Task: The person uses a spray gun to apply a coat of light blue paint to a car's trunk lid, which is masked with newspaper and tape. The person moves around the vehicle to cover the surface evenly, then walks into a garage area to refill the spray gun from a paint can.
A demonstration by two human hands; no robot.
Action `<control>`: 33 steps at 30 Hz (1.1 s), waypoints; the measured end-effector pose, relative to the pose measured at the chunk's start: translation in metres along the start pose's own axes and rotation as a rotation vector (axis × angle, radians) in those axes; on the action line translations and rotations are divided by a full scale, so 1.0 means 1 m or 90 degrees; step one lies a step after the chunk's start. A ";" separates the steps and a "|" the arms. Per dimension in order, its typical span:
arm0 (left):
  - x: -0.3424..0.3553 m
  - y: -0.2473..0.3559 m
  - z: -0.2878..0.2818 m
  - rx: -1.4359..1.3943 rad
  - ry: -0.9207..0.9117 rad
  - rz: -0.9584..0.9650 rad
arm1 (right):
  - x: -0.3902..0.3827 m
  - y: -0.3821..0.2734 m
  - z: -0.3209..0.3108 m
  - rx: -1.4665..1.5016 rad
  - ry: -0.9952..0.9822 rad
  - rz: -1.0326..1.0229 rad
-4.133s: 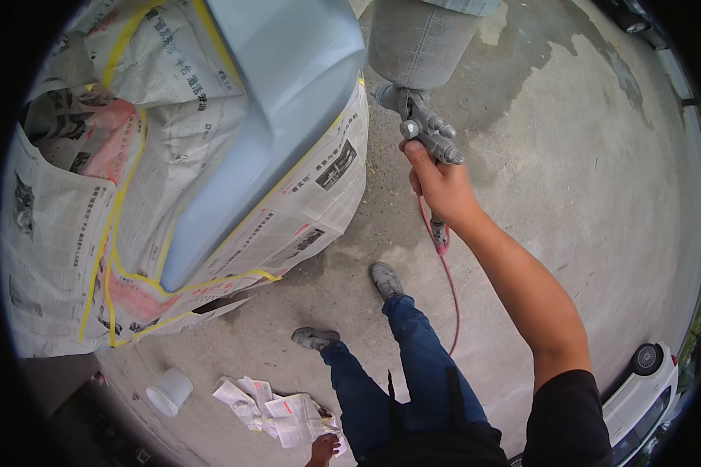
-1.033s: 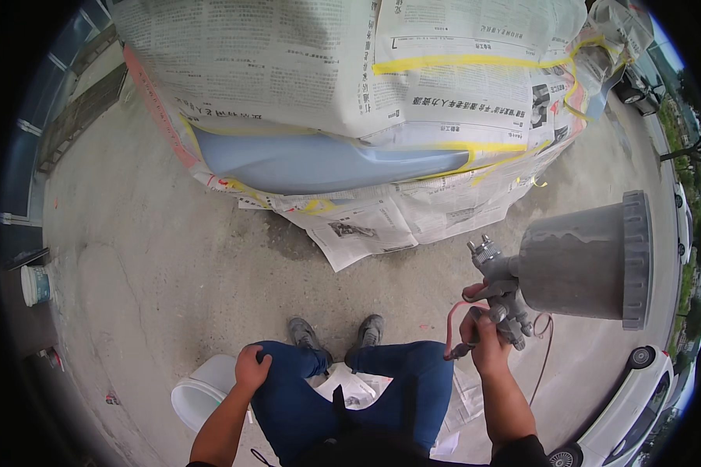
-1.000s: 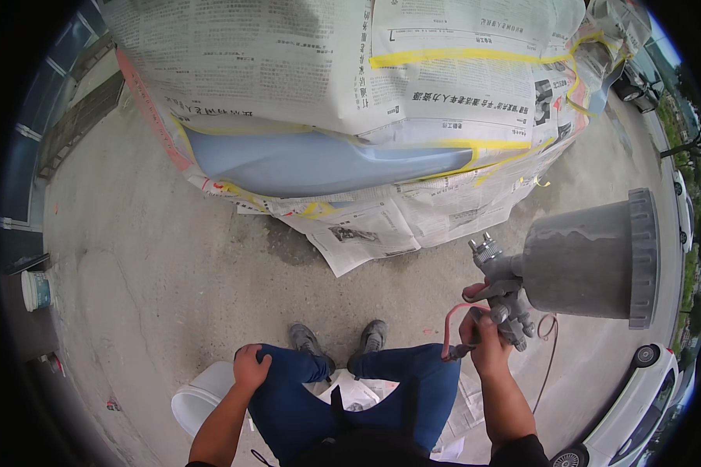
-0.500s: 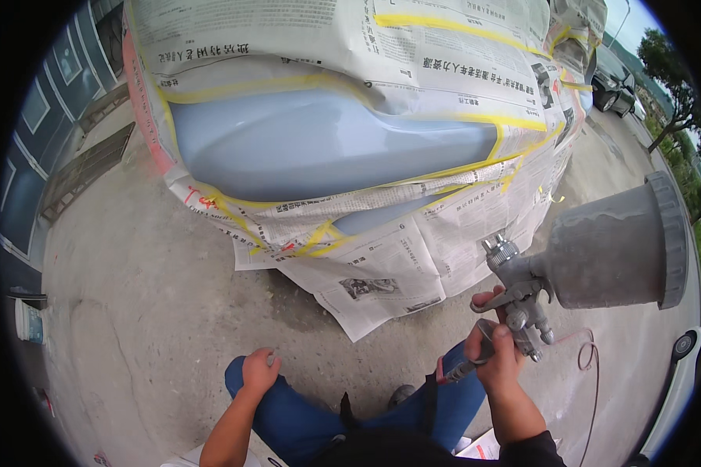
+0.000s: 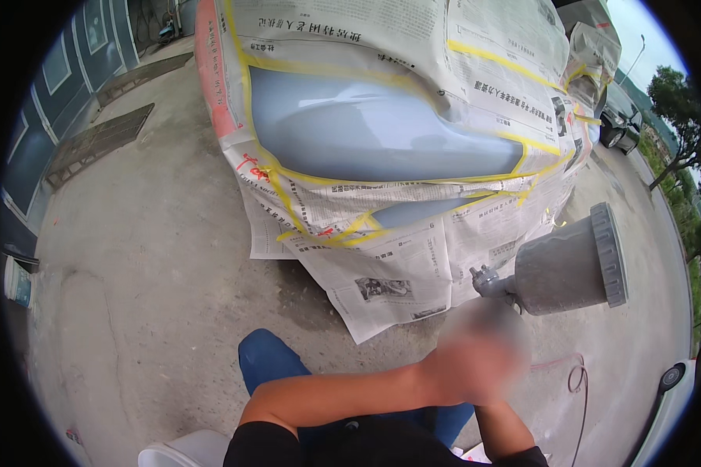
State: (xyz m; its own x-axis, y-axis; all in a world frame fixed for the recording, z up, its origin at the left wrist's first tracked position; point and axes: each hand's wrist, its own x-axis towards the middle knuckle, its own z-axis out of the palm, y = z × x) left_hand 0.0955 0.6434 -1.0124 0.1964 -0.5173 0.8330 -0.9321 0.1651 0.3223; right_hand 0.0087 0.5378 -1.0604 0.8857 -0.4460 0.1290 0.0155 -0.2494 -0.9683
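A grey spray gun with a large cup (image 5: 565, 265) is raised at the right, its nozzle pointing left towards the masked car. My right hand (image 5: 491, 385) is below it, holding the gun, though a blur covers the handle and fingers. My left arm reaches across my lap, and my left hand (image 5: 448, 370) meets the right one under the gun; its fingers are lost in the same blur. In front, a smooth blue-grey car body panel (image 5: 350, 128) shows through an opening in newspaper sheets (image 5: 409, 284) edged with yellow tape (image 5: 304, 177).
A thin reddish hose (image 5: 584, 412) lies looped on the concrete at right. A white bucket (image 5: 183, 451) stands by my left side, and another pail (image 5: 18, 282) at the left wall. Metal ramps (image 5: 101, 144) sit by blue doors. Parked cars include a white one (image 5: 672, 409).
My left hand has left my knee and crossed over to my right hand. The spray gun has moved left and slightly lower. The view has shifted, so the masked car sits further right.
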 end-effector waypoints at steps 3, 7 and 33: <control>-0.009 -0.003 0.012 0.038 -0.018 -0.014 | -0.006 0.014 0.006 -0.064 -0.032 0.002; -0.019 -0.002 0.029 0.011 -0.065 -0.006 | -0.014 0.027 0.002 -0.116 -0.046 0.020; -0.005 -0.021 0.023 -0.021 -0.517 -0.025 | -0.038 0.096 -0.003 -0.209 -0.126 -0.012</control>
State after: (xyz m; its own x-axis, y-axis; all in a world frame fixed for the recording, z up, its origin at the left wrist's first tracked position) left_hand 0.1069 0.6228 -1.0336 -0.0643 -0.9688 0.2392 -0.9173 0.1518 0.3681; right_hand -0.0249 0.5280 -1.1580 0.9595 -0.2724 0.0718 -0.0880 -0.5320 -0.8421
